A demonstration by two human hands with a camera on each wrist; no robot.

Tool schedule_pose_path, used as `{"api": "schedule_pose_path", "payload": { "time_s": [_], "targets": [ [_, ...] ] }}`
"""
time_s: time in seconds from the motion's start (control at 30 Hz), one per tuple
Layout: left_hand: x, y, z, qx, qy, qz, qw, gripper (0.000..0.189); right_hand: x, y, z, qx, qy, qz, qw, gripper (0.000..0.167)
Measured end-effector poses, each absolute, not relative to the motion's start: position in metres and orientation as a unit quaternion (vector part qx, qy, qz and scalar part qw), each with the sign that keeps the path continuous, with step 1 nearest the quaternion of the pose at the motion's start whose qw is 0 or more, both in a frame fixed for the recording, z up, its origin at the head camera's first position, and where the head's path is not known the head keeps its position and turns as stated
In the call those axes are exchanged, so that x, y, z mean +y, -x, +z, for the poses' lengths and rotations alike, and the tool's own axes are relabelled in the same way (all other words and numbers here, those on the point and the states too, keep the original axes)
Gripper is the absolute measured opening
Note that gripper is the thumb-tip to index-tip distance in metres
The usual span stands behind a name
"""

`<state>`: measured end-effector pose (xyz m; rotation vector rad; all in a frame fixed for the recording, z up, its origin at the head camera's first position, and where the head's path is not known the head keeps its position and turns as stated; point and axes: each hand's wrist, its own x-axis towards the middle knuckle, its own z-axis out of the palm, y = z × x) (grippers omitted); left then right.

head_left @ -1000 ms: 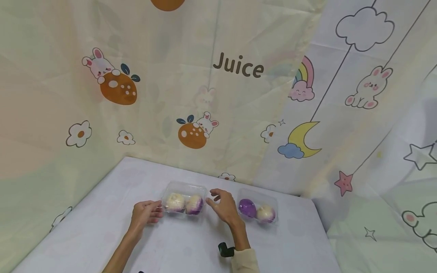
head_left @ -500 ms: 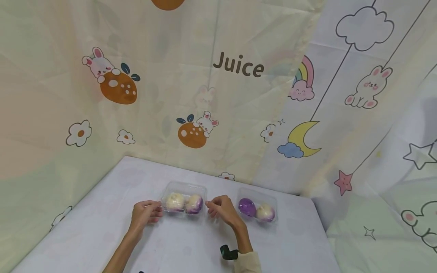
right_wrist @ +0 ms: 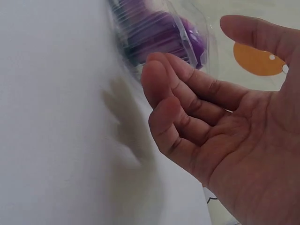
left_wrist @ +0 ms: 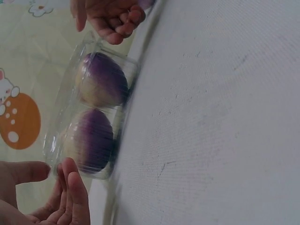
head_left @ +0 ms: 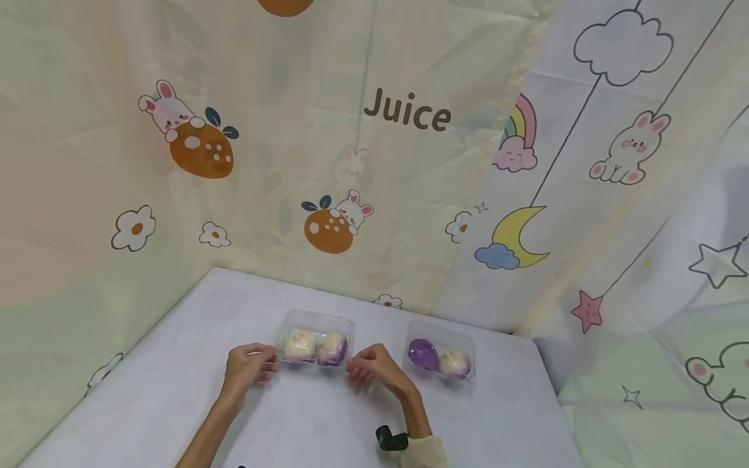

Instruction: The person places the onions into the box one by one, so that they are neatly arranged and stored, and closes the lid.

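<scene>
A clear plastic clamshell box (head_left: 316, 322) with two round cream-and-purple pieces (head_left: 300, 346) inside sits on the white table, its lid down. My left hand (head_left: 248, 370) is at the box's left end; in the left wrist view its thumb (left_wrist: 33, 172) and fingertips pinch the rim at the corner. Close by the right end hovers my right hand (head_left: 374, 369). In the right wrist view its fingers (right_wrist: 161, 122) bend loosely, the thumb stands apart, and the palm is bare, with the box just beyond the fingertips.
A second clear box (head_left: 446, 333) with a deep purple piece (head_left: 423, 354) and a cream-and-purple piece (head_left: 454, 362) stands to the right, beyond the right hand. Printed cloth (head_left: 281, 273) hangs behind the table (head_left: 316, 422). A dark device (head_left: 391, 439) is by the right wrist.
My right hand has come down slightly toward the near right corner of the box, its fingers bending and drawing together. The left hand and both boxes have stayed in place.
</scene>
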<state>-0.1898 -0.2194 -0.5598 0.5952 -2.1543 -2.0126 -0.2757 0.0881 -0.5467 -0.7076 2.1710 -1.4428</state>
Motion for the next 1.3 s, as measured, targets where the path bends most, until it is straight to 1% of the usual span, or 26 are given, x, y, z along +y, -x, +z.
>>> {"api": "schedule_pose_path", "payload": {
  "time_s": [0.4,0.67,1.3],
  "targets": [
    [-0.218,0.187,-0.564,-0.719,-0.196,-0.664,0.065,0.031,0.083,0.274,-0.561,0.768,0.249,-0.551,0.208,0.043],
    [-0.219,0.187,-0.563,-0.719,-0.194,-0.664,0.064,0.030,0.080,0.270,-0.563,0.754,0.219,-0.580,0.217,0.038],
    [-0.224,0.191,-0.560,-0.706,-0.190,-0.681,0.043,0.030,0.076,0.271,-0.570,0.721,0.177,-0.628,0.233,0.039]
  ]
}}
